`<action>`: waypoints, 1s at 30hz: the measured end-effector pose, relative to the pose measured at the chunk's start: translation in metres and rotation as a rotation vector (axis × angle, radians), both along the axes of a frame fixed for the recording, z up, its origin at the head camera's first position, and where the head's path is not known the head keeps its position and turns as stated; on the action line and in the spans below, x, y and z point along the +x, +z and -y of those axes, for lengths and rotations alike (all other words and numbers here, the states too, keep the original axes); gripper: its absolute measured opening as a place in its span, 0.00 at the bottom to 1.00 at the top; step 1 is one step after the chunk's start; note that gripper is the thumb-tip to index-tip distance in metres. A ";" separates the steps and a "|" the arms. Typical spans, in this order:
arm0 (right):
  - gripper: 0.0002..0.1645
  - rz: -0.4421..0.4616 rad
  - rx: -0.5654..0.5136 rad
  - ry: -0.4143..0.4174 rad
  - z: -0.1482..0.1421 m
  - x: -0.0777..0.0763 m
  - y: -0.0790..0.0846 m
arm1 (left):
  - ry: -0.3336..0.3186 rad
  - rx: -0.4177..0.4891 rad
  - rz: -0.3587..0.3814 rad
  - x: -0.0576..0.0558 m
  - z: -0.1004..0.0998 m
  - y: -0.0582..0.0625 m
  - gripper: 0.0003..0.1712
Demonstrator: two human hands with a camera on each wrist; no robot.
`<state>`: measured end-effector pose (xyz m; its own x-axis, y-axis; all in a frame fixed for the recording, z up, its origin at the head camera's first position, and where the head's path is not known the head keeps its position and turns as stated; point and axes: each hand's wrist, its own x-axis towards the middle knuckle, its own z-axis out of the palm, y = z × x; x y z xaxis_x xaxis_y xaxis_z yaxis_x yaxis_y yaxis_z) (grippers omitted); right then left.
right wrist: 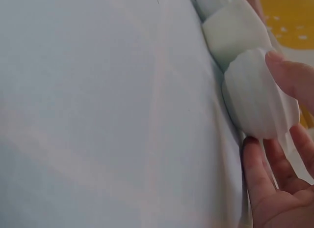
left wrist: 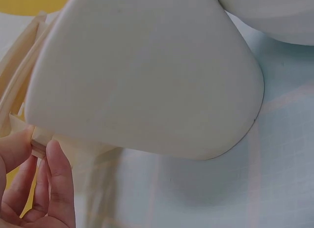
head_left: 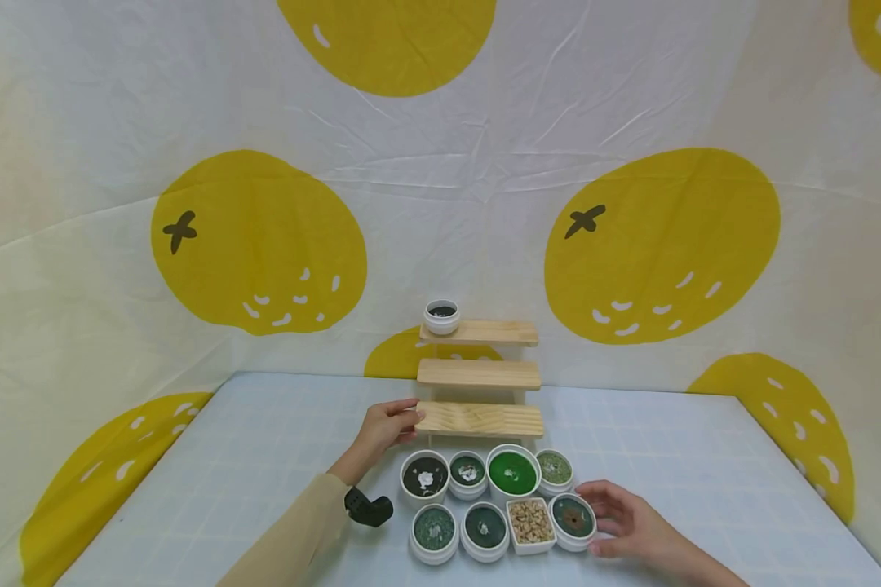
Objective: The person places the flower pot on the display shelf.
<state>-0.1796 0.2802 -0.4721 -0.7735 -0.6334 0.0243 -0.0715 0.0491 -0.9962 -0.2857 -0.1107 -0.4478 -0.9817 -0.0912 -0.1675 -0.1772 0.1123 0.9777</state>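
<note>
My left hand (head_left: 387, 425) pinches the left end of the lowest board (head_left: 480, 419) of a three-step wooden stand. The left wrist view has thumb and fingertips on the board's corner (left wrist: 41, 140), beside a large white pot (left wrist: 147, 75). At the front right, my right hand (head_left: 629, 526) holds the side of a round white jar (head_left: 573, 522) with dark green contents and a brown centre. In the right wrist view its thumb lies on one side of the ribbed jar (right wrist: 256, 93), fingertips on the other.
Two rows of white pots stand before the stand, among them a bright green one (head_left: 512, 473) and a square dish of tan pieces (head_left: 532, 526). A small white pot (head_left: 442, 318) sits on the top board's left end. Behind hangs a cloth (head_left: 455, 212) with yellow fruit prints.
</note>
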 end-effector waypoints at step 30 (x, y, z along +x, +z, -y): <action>0.44 -0.011 0.198 -0.110 0.014 0.000 0.000 | 0.008 -0.053 -0.019 0.002 -0.001 0.000 0.24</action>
